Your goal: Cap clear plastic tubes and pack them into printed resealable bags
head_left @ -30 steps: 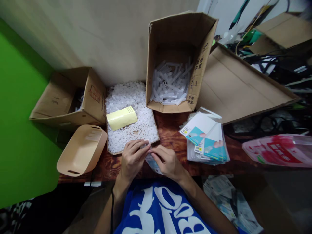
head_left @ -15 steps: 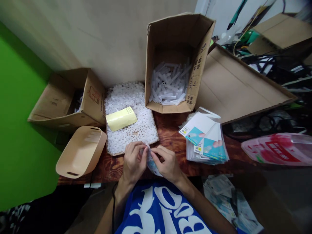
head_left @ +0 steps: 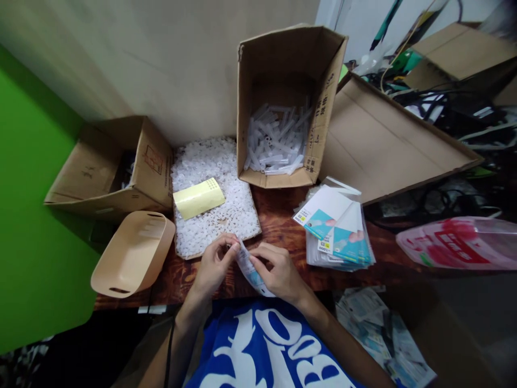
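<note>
A clear packet with a blue and white printed card is held near the table's front edge. My right hand pinches it along its side, thumb and fingers closed. My left hand is closed at the packet's upper end, fingertips pressed together. Whether the left fingertips grip the packet or some small part is too small to tell. Just beyond my hands lies a shallow tray of small white pieces, with a yellow sheet on top.
An upright carton holds clear tubes. Stacked packets with cards lie at right, beside a pink bag. A beige basket and open box stand left. More packets lie below the table.
My left hand has moved slightly left and turned, its fingers less bunched. The packet now shows more of its length between my hands and slants down to the right.
</note>
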`<state>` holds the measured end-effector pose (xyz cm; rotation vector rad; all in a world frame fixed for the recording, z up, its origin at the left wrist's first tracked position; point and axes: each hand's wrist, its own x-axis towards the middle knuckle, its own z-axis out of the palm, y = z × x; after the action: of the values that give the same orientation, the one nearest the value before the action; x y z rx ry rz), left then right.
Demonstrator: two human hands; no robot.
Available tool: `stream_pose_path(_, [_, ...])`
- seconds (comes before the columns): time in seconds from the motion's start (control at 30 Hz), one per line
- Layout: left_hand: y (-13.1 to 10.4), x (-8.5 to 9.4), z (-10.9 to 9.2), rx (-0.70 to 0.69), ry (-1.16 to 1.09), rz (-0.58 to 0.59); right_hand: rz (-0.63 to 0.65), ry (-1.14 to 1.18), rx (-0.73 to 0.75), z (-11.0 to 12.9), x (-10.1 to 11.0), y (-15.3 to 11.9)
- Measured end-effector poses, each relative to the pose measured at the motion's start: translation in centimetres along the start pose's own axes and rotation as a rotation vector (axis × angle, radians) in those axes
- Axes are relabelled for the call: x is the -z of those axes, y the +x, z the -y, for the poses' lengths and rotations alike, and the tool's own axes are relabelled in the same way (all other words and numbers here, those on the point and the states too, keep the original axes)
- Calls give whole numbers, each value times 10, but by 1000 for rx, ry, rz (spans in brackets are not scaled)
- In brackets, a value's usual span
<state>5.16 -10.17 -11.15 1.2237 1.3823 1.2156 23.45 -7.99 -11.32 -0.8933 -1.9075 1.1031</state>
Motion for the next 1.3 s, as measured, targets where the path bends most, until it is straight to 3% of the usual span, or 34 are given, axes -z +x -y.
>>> stream_pose_path(0.1, [-1,3,7,120,-87,12,26,21,-13,0,2,-1])
stream_pose_path(0.27, [-1,6,16,323,-350,-96,-15,79,-97,-5,2,-5])
stream_pose_path(0.37, [0,9,16,448,-510,-70,-33,117,-135,-9,1,-7])
stream_pose_path(0.67, [6,22,20,568,-588,29,12,147,-173,-16,4,-8])
stream_pose_path(0.8, [8,27,21,559,-547,-5,19,188,-211,-22,6,-8])
stream_pose_path(0.9, [6,31,16,409,-367,-149,12,324,-285,-29,10,-9])
stream_pose_path(0.97, [2,29,12,327,-226,-148,1,417,-322,-34,13,-9])
stream_pose_path(1.1, [-10,12,12,356,-181,28,16,484,-325,-38,15,-8])
stream_pose_path(1.3, [-19,-14,21,320,-194,-149,-4,467,-317,-36,10,-5])
